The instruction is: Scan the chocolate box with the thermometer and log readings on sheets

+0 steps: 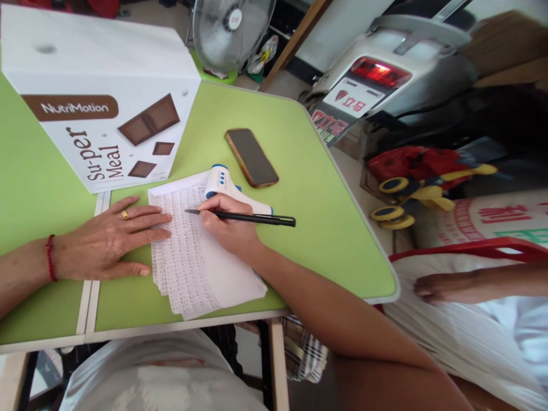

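My right hand [231, 224] grips a black pen [257, 218], its tip touching or just over the written part of a paper sheet. The papers [188, 268] lie in a slightly fanned stack, covered in rows of small handwriting on the left and blank on the right. My left hand [115, 237] rests flat with fingers spread, the fingertips on the left edge of the stack. It wears a gold ring and a red bracelet [50, 257]. A white and blue handheld thermometer-like device [222, 185] lies on the paper's upper right, partly hidden behind my right hand.
A large white box [103, 57] stands at the table's back left. A phone [252, 157] lies on the green folding table [325, 228]. Beyond are a fan [233, 28] and a scooter [368, 80]. Another person's hand [447, 287] rests on their lap at right.
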The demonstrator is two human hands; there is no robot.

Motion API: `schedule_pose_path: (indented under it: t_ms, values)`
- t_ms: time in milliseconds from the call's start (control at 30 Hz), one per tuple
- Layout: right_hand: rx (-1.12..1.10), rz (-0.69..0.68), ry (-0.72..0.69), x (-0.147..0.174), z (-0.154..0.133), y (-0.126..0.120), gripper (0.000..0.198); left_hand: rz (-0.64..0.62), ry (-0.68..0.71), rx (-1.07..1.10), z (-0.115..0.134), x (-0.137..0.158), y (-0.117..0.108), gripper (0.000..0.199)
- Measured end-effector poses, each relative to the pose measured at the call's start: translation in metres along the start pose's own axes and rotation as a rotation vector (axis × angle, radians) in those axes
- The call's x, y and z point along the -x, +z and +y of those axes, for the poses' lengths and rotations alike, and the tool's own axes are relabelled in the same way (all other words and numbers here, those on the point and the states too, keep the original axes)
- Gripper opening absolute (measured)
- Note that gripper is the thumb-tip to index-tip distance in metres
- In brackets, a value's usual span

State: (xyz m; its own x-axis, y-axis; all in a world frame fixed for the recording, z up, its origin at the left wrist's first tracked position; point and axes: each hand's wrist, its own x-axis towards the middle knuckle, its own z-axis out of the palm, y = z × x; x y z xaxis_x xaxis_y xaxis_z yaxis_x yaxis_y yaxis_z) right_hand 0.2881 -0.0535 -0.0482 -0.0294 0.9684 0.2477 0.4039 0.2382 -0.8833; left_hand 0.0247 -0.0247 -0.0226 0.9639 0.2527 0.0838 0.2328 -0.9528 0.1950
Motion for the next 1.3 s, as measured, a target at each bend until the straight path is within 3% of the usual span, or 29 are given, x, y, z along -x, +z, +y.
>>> schedule_pose_path:
  t_ms: [1300]
  values:
    - [-0.008,0.025,-0.007,0.0000,-0.0022,-0.0001,0.005,0.005,-0.016,0.063,-0.0002,0.0001,-0.0007,0.055]
